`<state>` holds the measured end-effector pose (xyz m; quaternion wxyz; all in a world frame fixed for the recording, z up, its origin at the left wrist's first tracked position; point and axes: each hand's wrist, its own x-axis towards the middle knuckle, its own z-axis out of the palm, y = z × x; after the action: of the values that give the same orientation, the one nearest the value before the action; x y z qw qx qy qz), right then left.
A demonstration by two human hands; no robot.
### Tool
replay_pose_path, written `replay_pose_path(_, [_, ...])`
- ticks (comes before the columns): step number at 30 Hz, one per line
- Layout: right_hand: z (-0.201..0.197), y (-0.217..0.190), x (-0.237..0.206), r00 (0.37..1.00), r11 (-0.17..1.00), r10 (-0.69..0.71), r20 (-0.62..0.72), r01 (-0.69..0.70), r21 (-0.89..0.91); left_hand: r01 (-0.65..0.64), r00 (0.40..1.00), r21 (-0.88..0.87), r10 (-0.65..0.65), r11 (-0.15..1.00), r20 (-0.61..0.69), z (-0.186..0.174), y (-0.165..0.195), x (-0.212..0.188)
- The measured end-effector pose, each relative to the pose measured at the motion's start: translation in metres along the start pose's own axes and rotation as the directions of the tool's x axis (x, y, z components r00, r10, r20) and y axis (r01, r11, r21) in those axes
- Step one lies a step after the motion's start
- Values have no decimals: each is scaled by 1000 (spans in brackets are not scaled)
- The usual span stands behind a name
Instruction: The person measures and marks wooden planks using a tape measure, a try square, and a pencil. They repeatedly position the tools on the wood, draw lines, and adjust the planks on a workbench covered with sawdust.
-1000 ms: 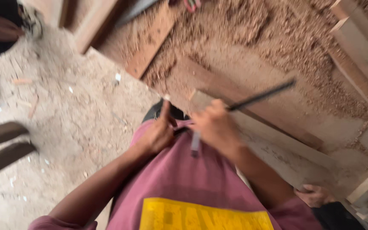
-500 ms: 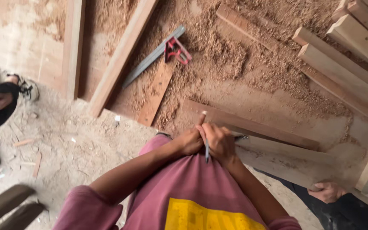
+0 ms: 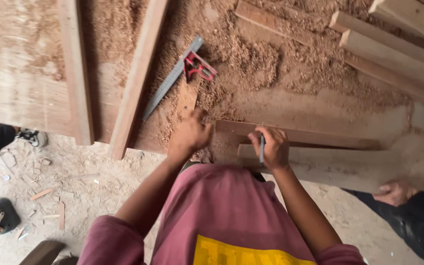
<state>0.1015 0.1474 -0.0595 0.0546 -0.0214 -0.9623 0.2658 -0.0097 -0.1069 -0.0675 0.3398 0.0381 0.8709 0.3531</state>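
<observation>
sawdust covers the bench [image 3: 320,105], dirt floor [image 3: 74,181] below. left hand [image 3: 190,135] presses curled fingers on the plank [image 3: 310,138] end; right hand [image 3: 271,147] grips a pencil [image 3: 261,149] upright over the board [image 3: 334,164] edge. a square [image 3: 177,73] lies beyond.

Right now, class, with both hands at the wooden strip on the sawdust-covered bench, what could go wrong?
1. The right hand grips a thin dark tool point-down; it might slip on the wooden strip toward the left hand.
2. Loose sawdust under the strip may let it slide.
3. Another person's hand rests on the bench edge nearby and could be bumped.
</observation>
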Motion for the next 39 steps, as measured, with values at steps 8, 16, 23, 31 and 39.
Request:
replay_pose_path(8, [3, 30, -69, 971, 946, -158, 177, 200, -255, -145, 928, -93, 103, 985, -357, 10, -25, 17])
replay_pose_path(16, [2, 47, -70, 982, 938, -127, 143, 166, -304, -210, 531, 477, 509, 854, -677, -34, 3, 76])
replay_pose_path(23, [-32, 78, -45, 996, 959, -83, -41, 69, -276, -28, 862, 253, 151, 967, -484, -62, 54, 124])
replay_pose_path(31, [-49, 122, -19, 982, 950, -135, -134, 90, -300, -480, 592, 370, 605, 796, -533, -34, 110, 95])
replay_pose_path(39, [-59, 163, -61, 965, 957, -256, -46, 247, -153, -322, 772, 123, 336, 939, -540, 170, 146, -57])
